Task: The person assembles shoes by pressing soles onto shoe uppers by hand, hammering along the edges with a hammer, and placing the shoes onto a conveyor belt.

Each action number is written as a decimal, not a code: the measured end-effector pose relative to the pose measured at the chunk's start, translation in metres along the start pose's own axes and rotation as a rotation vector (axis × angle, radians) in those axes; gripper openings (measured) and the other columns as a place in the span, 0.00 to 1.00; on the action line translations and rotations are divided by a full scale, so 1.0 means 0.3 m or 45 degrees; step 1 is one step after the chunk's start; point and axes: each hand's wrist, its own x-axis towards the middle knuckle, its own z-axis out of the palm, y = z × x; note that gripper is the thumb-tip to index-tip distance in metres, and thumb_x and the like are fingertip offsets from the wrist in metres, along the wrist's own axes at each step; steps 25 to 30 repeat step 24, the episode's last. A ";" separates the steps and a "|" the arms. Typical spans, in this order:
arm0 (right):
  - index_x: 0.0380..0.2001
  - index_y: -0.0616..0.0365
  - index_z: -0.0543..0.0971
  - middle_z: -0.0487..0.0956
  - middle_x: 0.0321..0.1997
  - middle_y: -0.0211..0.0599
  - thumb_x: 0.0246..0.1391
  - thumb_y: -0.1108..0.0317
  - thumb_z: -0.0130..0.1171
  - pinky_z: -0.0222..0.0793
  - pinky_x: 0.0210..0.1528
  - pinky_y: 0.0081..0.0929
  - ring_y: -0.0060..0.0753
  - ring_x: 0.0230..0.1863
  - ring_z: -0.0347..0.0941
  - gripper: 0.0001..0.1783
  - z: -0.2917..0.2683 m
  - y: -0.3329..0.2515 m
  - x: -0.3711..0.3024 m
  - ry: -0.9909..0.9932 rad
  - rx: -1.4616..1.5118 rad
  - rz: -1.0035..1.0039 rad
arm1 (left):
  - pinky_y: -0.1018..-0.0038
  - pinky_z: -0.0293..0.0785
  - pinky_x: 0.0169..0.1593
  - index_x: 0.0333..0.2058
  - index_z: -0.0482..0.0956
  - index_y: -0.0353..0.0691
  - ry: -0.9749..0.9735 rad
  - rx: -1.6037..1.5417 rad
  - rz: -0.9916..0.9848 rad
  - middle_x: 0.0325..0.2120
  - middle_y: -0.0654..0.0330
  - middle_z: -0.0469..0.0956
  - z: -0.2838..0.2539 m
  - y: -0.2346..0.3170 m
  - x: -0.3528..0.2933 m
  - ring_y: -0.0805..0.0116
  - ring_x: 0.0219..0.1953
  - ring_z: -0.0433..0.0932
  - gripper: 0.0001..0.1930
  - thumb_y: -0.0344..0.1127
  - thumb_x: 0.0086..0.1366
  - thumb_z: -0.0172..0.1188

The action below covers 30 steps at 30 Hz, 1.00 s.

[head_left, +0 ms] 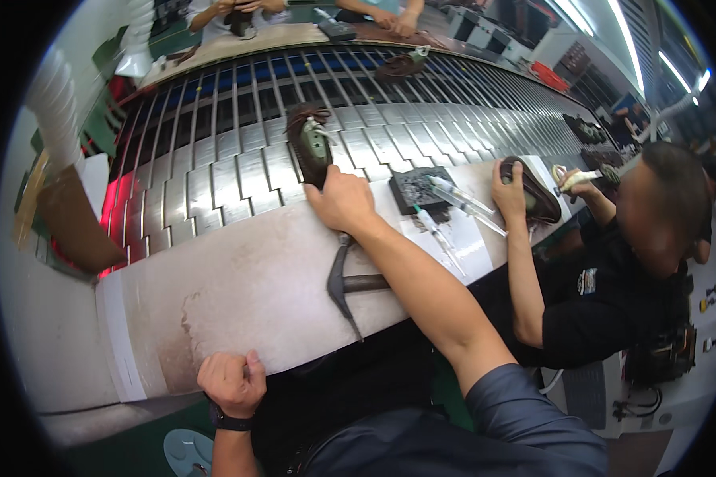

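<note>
My right hand [344, 200] reaches forward over the work bench and is closed on the near end of a dark brown shoe [313, 151] with a green tongue and pale laces. The shoe lies on the metal slats of the conveyor [223, 155]. Below that wrist, on the bench, rests a hammer [339, 282] with a long curved dark head and a short handle, partly behind my forearm. My left hand [232, 384] is curled into a loose fist at the bench's front edge, nothing showing in it. A dark band [229, 416] circles that wrist.
Right of my arm are a black block [418, 189] and several syringes [439, 237] on white paper. A co-worker [612, 262] there holds another shoe [538, 195] and a white tool. Another shoe [402, 63] lies farther along the conveyor. People work across it. A brown board [79, 222] stands left.
</note>
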 end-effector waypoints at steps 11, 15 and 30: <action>0.40 0.65 0.83 0.87 0.34 0.56 0.62 0.49 0.62 0.70 0.57 0.51 0.58 0.42 0.85 0.24 0.019 0.044 -0.022 0.064 0.190 -0.151 | 0.59 0.61 0.25 0.22 0.72 0.40 -0.033 0.167 -0.133 0.16 0.56 0.68 0.015 0.014 -0.002 0.52 0.18 0.69 0.14 0.25 0.61 0.68; 0.42 0.62 0.85 0.88 0.37 0.51 0.63 0.50 0.63 0.64 0.60 0.48 0.53 0.43 0.85 0.23 -0.004 0.040 -0.034 -0.057 0.210 -0.204 | 0.60 0.63 0.24 0.22 0.73 0.41 -0.017 0.194 -0.182 0.15 0.57 0.69 0.021 0.026 0.012 0.53 0.18 0.70 0.12 0.25 0.59 0.68; 0.42 0.62 0.86 0.88 0.39 0.46 0.61 0.47 0.65 0.60 0.63 0.45 0.49 0.46 0.84 0.25 -0.009 0.000 -0.034 -0.211 0.371 -0.290 | 0.59 0.63 0.25 0.25 0.74 0.41 -0.018 0.250 -0.148 0.18 0.56 0.70 0.000 0.007 -0.003 0.50 0.18 0.70 0.10 0.28 0.59 0.68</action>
